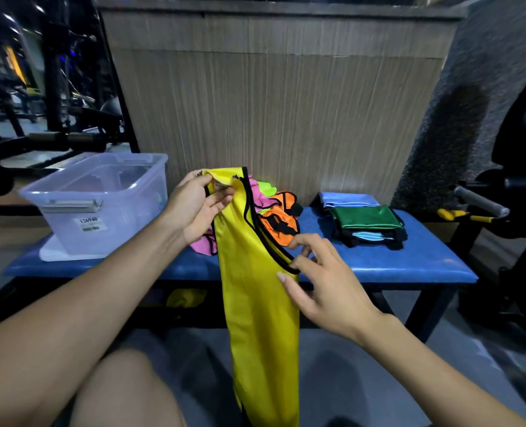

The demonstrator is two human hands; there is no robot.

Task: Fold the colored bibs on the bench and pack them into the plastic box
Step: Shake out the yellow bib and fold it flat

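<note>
a: what's the biggest thing in view?
b: the blue padded desk (378, 260), running across the middle in front of a wood-grain panel (271, 103).
a: and on it?
b: at the left end a clear plastic box (101, 204) with a white label, standing on its white lid (52, 255). it looks empty, though the walls are hazy.
a: where's the bib being worked on?
b: the yellow bib (255, 303), edged in black, hangs in the air in front of the desk, long and narrow, its lower end dropping past the bottom of the frame.
a: who holds it?
b: the left hand (193, 211) pinches the top strap between thumb and fingers. the right hand (317, 285) is lower, fingers curled at the black armhole trim, thumb against the cloth.
a: other bibs?
b: a loose heap behind the yellow one: orange bib (278, 217), pink bib (204, 243) and a bit of lime green. to the right, a folded stack (368, 221), green on top, light blue behind and beneath.
a: anything smaller?
b: a yellow bundle (186, 297) under the desk.
</note>
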